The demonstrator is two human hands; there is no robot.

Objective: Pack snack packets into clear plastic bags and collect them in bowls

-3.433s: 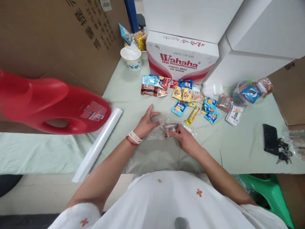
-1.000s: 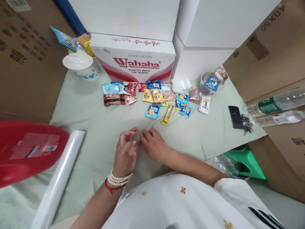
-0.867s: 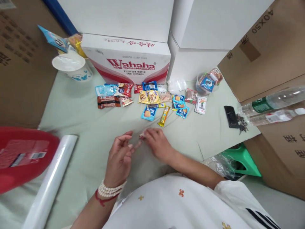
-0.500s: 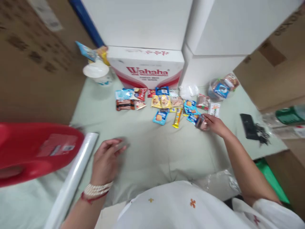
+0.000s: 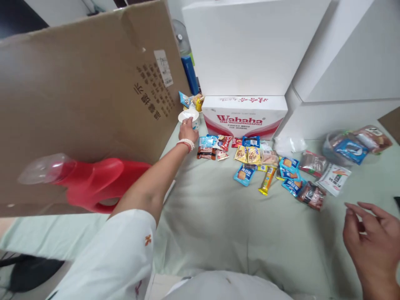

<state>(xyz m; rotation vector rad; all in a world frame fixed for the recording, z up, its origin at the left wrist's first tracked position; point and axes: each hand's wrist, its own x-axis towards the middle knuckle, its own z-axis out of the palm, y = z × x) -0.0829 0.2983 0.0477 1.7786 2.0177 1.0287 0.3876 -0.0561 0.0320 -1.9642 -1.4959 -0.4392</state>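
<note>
My left hand (image 5: 186, 132), with a bead bracelet at the wrist, is stretched far out to a white paper cup (image 5: 189, 116) at the back, and its fingers close on the cup's near rim. My right hand (image 5: 371, 239) hovers at the near right over the green cloth (image 5: 218, 216), fingers apart and empty. Several small snack packets (image 5: 248, 154) lie in a row before the Wahaha box (image 5: 245, 118). A dark wrapped snack in clear film (image 5: 311, 195) lies at the right end of the row, a short way from my right hand.
A large cardboard box (image 5: 78, 87) stands at the left, with a red jug (image 5: 96, 181) lying against it. White boxes (image 5: 312, 54) close off the back. A clear bag of snacks (image 5: 351, 146) sits at the far right. More packets (image 5: 190, 100) stand behind the cup.
My left hand went from the near cloth out to the white cup. My right hand set the wrapped snack down by the blue packets and drew back, empty. The view swung left.
</note>
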